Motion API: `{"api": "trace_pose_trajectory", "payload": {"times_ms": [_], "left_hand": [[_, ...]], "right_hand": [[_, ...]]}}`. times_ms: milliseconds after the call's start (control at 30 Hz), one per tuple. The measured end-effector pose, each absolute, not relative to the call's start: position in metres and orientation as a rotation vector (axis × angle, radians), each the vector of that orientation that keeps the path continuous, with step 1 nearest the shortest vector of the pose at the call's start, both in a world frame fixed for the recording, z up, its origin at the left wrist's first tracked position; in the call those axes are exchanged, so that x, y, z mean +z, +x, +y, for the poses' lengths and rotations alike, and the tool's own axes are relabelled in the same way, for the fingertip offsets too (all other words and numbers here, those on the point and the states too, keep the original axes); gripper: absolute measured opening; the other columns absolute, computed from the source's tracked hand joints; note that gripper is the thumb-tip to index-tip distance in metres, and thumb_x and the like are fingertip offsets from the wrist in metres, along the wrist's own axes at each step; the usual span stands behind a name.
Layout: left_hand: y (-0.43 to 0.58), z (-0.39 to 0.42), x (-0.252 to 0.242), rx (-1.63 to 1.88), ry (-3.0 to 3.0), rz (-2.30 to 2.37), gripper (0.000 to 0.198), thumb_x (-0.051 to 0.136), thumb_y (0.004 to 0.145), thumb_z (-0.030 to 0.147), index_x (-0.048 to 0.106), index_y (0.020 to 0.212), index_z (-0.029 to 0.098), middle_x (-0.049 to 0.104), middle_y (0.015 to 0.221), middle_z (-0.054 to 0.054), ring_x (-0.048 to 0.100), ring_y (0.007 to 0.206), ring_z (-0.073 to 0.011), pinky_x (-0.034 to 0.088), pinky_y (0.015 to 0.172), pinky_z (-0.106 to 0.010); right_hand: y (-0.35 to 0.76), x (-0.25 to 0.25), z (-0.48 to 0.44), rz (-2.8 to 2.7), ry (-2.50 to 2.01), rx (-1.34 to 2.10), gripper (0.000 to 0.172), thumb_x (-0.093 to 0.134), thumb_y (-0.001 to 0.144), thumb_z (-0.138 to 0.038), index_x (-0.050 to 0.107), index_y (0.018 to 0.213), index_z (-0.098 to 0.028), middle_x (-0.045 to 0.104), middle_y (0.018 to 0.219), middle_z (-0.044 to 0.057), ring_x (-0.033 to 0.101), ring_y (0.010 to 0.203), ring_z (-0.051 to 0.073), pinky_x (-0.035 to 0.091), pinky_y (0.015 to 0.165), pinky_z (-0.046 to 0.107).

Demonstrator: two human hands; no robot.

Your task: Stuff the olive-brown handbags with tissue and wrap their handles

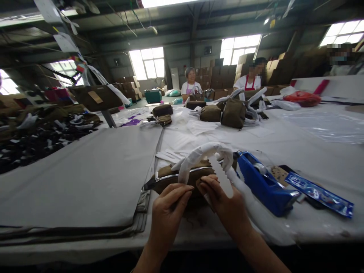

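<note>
An olive-brown zippered bag (163, 184) lies before me, its raised handle (196, 155) wrapped in white paper. My left hand (170, 206) is closed in a pinch at the bag's front; what lies between thumb and finger is too small to make out. Close beside it, my right hand (226, 204) is also closed, with a small brown piece like a tag (201, 185) at its fingertips. A white strip with serrated edges (222, 176) sticks up from the right hand, near the handle. The hands are slightly apart.
To the right, a blue tape dispenser (264, 185) stands by a blue printed packet (320, 193). Large grey sheets (85, 178) are stacked at left. Wrapped brown bags (234, 113) lie farther back, where two co-workers (191, 83) are at the table's far side.
</note>
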State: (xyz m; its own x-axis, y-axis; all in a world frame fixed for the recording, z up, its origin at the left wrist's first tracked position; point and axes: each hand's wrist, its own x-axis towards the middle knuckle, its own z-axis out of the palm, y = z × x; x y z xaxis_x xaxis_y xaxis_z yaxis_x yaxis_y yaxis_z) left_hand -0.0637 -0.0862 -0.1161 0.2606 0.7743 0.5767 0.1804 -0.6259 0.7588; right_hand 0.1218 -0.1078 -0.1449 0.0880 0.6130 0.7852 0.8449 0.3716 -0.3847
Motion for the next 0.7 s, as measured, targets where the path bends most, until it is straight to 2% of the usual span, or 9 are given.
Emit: {"api": "trace_pose_trajectory", "payload": {"times_ms": [133, 267, 467, 533, 700], "left_hand": [[-0.064, -0.087, -0.117, 1.385, 1.98, 0.849, 0.018, 0.065, 0.094, 0.018, 0.076, 0.104, 0.028, 0.072, 0.099, 0.003, 0.068, 0.092, -0.0096, 0.051, 0.085, -0.015], [-0.064, -0.087, -0.119, 1.385, 1.986, 0.839, 0.017, 0.066, 0.094, 0.017, 0.076, 0.103, 0.026, 0.073, 0.099, 0.001, 0.068, 0.092, -0.0109, 0.052, 0.085, -0.017], [-0.064, -0.087, -0.117, 1.391, 1.975, 0.844, 0.017, 0.065, 0.094, 0.016, 0.076, 0.103, 0.024, 0.073, 0.098, -0.001, 0.068, 0.092, -0.0127, 0.053, 0.084, -0.02], [-0.063, -0.088, -0.116, 1.401, 1.97, 0.837, 0.017, 0.065, 0.094, 0.016, 0.076, 0.103, 0.024, 0.073, 0.098, -0.001, 0.069, 0.092, -0.0128, 0.053, 0.085, -0.02], [-0.06, -0.09, -0.114, 1.398, 1.95, 0.812, 0.016, 0.065, 0.094, 0.015, 0.076, 0.103, 0.023, 0.073, 0.098, -0.001, 0.069, 0.092, -0.0117, 0.052, 0.085, -0.019]], "right_hand": [[0.122, -0.141, -0.104, -1.641, -1.377, -0.241, 0.015, 0.061, 0.097, -0.028, 0.07, 0.104, -0.019, 0.072, 0.1, 0.007, 0.069, 0.093, 0.023, 0.056, 0.083, 0.037], [0.121, -0.138, -0.101, -1.653, -1.436, -0.383, 0.015, 0.063, 0.096, -0.033, 0.07, 0.103, -0.023, 0.073, 0.1, 0.005, 0.07, 0.089, 0.023, 0.056, 0.076, 0.034], [0.121, -0.131, -0.099, -1.763, -1.41, -0.515, 0.016, 0.053, 0.1, -0.028, 0.066, 0.103, -0.02, 0.071, 0.095, 0.008, 0.068, 0.088, 0.024, 0.055, 0.078, 0.035], [0.119, -0.127, -0.101, -1.782, -1.419, -0.469, 0.015, 0.05, 0.101, -0.027, 0.064, 0.101, -0.02, 0.07, 0.094, 0.008, 0.067, 0.087, 0.023, 0.054, 0.079, 0.036], [0.115, -0.119, -0.111, -1.712, -1.324, -0.12, 0.011, 0.054, 0.099, -0.027, 0.063, 0.093, -0.022, 0.07, 0.082, 0.001, 0.068, 0.074, 0.018, 0.055, 0.068, 0.029]]}}
